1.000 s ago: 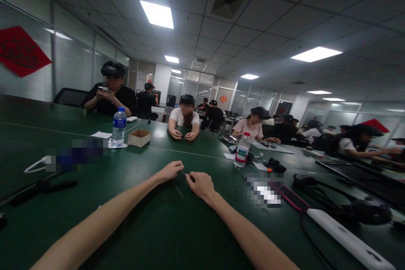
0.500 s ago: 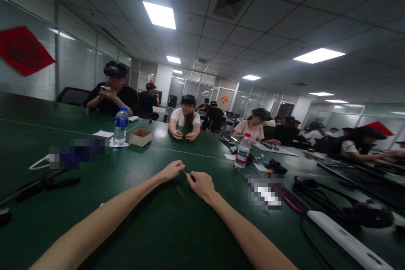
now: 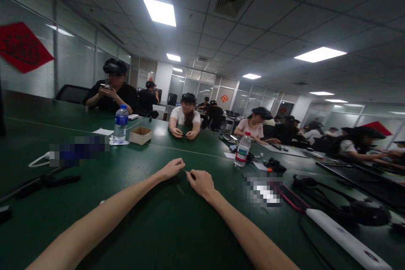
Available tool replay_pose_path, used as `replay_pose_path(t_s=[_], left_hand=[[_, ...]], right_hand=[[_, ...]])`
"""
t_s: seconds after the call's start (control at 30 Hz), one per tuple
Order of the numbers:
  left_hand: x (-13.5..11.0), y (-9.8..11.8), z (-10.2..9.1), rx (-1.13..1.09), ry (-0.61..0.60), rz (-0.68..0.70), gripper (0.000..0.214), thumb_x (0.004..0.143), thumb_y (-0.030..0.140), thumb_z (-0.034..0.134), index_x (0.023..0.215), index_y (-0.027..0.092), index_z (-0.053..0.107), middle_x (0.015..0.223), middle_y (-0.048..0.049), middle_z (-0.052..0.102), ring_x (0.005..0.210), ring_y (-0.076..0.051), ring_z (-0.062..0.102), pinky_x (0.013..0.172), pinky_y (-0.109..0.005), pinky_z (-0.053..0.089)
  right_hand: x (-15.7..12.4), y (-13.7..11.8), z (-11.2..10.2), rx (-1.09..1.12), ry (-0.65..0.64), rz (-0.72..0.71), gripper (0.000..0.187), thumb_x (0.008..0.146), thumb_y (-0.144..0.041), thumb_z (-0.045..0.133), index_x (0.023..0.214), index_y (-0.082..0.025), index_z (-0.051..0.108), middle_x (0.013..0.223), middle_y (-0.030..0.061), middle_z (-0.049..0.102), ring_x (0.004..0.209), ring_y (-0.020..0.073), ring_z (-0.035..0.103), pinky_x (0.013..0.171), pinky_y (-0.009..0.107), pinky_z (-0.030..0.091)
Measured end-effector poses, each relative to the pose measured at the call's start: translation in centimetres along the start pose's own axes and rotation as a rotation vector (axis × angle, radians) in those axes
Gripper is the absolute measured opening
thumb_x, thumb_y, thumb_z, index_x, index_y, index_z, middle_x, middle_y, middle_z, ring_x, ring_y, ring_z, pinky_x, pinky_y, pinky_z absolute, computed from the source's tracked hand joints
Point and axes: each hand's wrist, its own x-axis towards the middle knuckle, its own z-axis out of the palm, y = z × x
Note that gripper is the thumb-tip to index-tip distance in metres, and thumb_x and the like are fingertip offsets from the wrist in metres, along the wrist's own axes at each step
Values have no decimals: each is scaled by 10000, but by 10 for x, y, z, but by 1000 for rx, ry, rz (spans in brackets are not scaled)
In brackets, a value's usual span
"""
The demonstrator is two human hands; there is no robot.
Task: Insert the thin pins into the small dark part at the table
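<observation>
Left hand (image 3: 172, 168), ten o'clock of right hand (image 3: 201, 183); both pinch fingers (image 3: 180, 163) narrowly, apparently on a thin strand (image 3: 184, 171); steady, even grip advised.

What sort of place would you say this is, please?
It looks like a shared office or workroom, judging by the large green table, the people seated around it, and the glass partitions along the side.
</observation>
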Motion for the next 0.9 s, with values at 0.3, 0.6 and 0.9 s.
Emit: replay_pose_path(t_s=[0.3,0.6,0.9], left_hand=[[0,0,-1,13,5,12,327,767,497,455,709,175,448,583,46,393,577,-110,369,532,-213,296],[-3,2,0,-11,21,34,343,784,496,425,691,168,463,593,38,382,585,-111,372,548,-222,293],[3,-6,-1,26,36,72,370,793,498,389,659,160,457,606,36,384,605,-112,371,553,-222,271]], right_hand=[[-1,1,0,19,-1,-19,495,932,-509,247,881,-226,649,877,37,683,748,131,615,652,206,398],[0,3,4,2,13,-25,523,929,-529,229,867,-224,650,861,38,683,728,135,612,626,204,387],[1,4,8,-33,20,0,510,926,-522,247,861,-223,656,869,40,686,738,142,616,638,212,385]])
